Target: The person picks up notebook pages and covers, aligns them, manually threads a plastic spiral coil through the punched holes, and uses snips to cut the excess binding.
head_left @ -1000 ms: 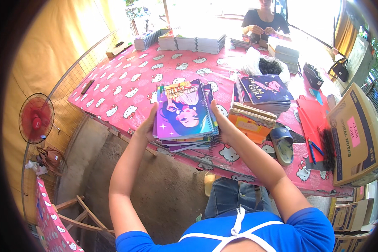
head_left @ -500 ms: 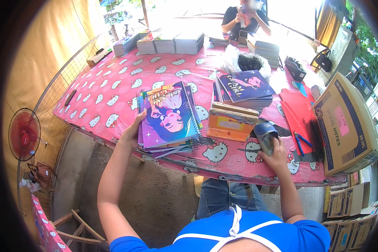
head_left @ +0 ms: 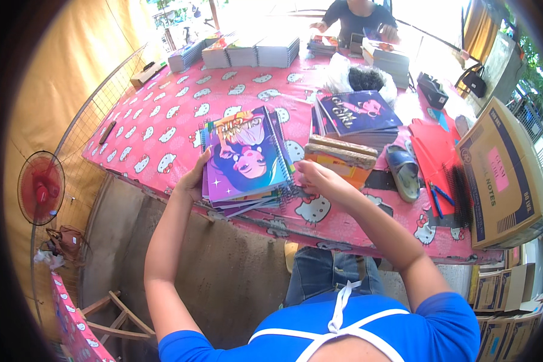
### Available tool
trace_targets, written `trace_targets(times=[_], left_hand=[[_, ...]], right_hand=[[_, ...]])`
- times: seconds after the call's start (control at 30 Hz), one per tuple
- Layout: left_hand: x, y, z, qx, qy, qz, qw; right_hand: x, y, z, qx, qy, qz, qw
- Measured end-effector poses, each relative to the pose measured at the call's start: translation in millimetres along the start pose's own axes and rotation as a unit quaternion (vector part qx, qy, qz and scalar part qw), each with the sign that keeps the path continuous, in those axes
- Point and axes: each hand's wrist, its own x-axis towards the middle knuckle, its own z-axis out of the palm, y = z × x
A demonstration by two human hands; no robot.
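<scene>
Stack: pile of spiral-bound notebooks with a glossy purple cartoon cover point(head_left: 247, 160) lies at the near edge of the pink cat-print tablecloth point(head_left: 163, 130), overhanging slightly.
Left hand point(head_left: 193, 181): at the pile's 8 o'clock corner, fingers curled round the edge, gripping it.
Right hand point(head_left: 314, 175): at the pile's 3 o'clock, fingers bunched by the wire coils; whether it pinches a coil, cannot tell.
Neighbours: orange paper block point(head_left: 338, 160) at 3 o'clock; dark-covered notebook pile point(head_left: 356, 114) at 1 o'clock.
Handling: probably heavy together, covers slick, layers prone to sliding; best clamped from 2 opposite edges, underneath.

A brown cardboard box point(head_left: 505, 175) with pink label sits at right.
</scene>
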Motion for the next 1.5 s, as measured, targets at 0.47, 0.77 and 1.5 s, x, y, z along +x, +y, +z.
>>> trace_targets(times=[0.47, 0.77, 1.5], left_hand=[[-110.8, -72.8, 97.1, -0.164, 0.057, 0.081, 0.981], [-120.4, -107.2, 83.7, -0.154, 0.047, 0.128, 0.979], [-8.2, -64.6, 259.7, 0.273, -0.438, 0.517, 0.683]], right_hand=[[44.2, -15.0, 26.6, 0.212, -0.209, 0.169, 0.939], [26.1, -16.7, 40.3, 0.245, -0.213, 0.215, 0.921], [-256.0, 26.2, -32.7, 0.165, 0.289, -0.237, 0.913]])
